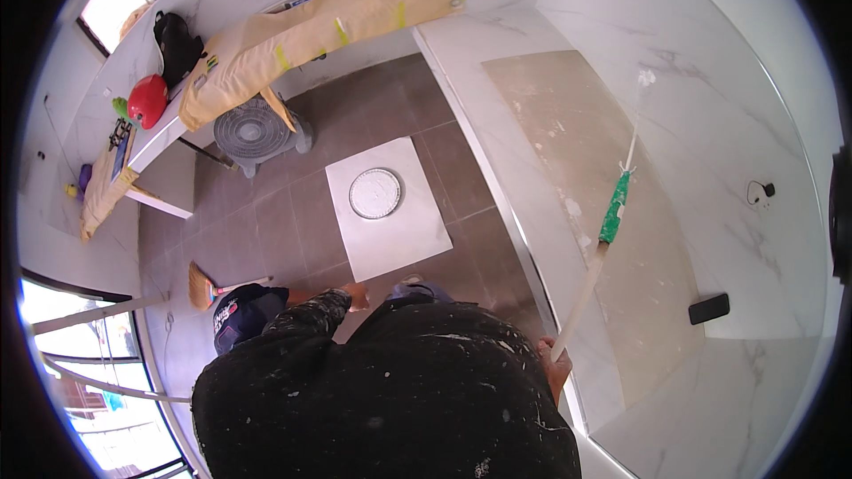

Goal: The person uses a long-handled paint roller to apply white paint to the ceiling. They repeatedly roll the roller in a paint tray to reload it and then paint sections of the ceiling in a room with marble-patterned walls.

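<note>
My right hand (556,367) is closed round the lower end of a long pale pole (581,302), which slants up and away to the right. A green grip (614,210) sits partway along it, and a thin rod runs on to a small white tip (646,77), too small to make out, by the marbled wall. In front of my body is my left hand (356,296), its fingers curled; what they hold, if anything, is hidden. Ahead of it, a round silver-rimmed tray (374,193) with white contents rests on a white board (390,244) on the floor.
To the right runs a marbled ledge (497,115) with a beige sheet (568,124) and a black phone (709,309). A grey floor fan (253,129) stands under a cloth-covered counter (311,31) bearing a red helmet (147,100). A broom (202,286) and dark cap (247,318) are at left.
</note>
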